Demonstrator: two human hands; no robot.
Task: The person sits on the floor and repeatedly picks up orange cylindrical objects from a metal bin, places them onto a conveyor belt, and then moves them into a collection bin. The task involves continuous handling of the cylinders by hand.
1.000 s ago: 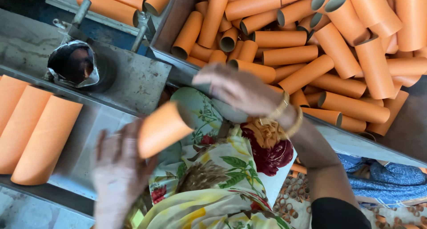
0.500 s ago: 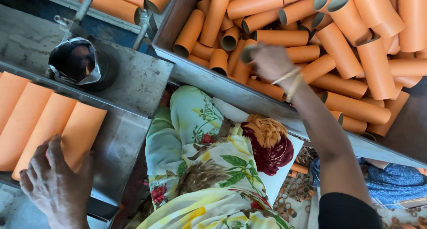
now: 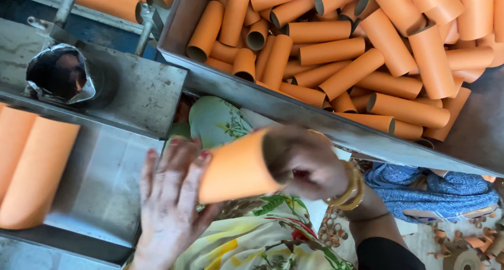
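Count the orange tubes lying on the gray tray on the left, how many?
2: one tube in full view, another tube beside it, cut by the left edge. More may be hidden beyond.
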